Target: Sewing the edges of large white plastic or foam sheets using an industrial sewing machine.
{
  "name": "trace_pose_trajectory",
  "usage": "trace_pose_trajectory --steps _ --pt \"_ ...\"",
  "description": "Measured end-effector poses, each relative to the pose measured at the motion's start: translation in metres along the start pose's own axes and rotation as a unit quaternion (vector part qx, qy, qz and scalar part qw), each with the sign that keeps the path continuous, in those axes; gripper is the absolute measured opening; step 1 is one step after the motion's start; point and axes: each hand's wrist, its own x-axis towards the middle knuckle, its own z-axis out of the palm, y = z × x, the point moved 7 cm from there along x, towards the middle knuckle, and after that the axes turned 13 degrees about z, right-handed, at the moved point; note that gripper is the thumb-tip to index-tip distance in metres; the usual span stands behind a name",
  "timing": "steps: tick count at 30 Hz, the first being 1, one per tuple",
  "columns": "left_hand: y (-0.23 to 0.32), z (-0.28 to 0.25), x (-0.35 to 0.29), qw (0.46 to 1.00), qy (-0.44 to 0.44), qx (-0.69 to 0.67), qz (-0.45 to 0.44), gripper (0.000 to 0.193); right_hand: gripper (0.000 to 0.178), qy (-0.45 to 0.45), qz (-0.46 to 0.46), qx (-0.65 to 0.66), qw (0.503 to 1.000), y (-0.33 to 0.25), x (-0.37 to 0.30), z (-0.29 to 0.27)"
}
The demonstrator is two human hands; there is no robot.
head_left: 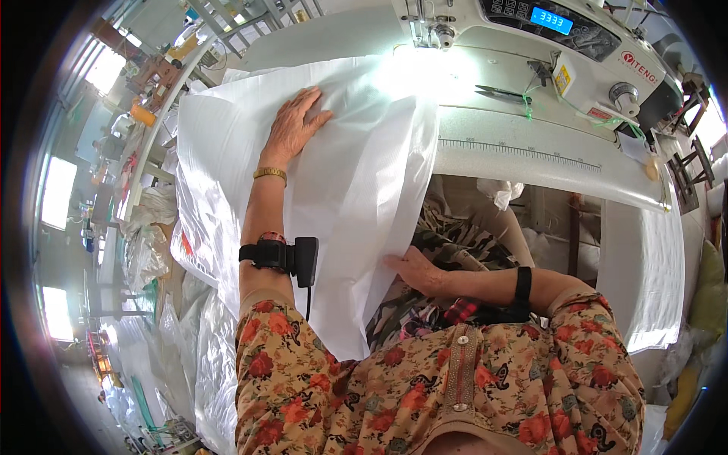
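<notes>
A large sheet of shiny white material [341, 174] lies over the sewing table and hangs down across my lap. Its far edge reaches the brightly lit needle area of a sewing machine [565, 49]. My left hand [296, 129] rests flat on the sheet, left of the needle area, fingers together and thumb apart. Lower down, near my lap, my right hand [415, 271] grips the sheet's right edge; its fingertips are partly hidden. Glare conceals the needle and the presser foot.
Dark thread snips [500, 95] lie on the machine bed, right of the needle. A measuring scale [516, 148] runs along the table's front. More white material [643, 265] hangs at the right. Crumpled plastic sheeting [216, 364] heaps up at the left.
</notes>
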Motion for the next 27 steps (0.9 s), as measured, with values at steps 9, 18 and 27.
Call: trace_pose_trajectory --steps 9,18,27 --pt "-0.005 -0.009 -0.039 0.996 0.084 0.005 0.031 0.05 0.037 -0.075 -0.431 -0.201 0.876 -0.112 -0.195 -0.013" --pt "0.028 -0.017 -0.05 0.995 0.103 -0.001 0.016 0.039 0.036 0.276 -0.129 -0.255 0.918 0.071 -0.102 -0.189" --pt "0.196 0.001 -0.119 0.887 0.038 -0.449 -0.099 0.022 0.034 0.367 -0.262 -0.247 0.857 -0.064 -0.184 -0.116"
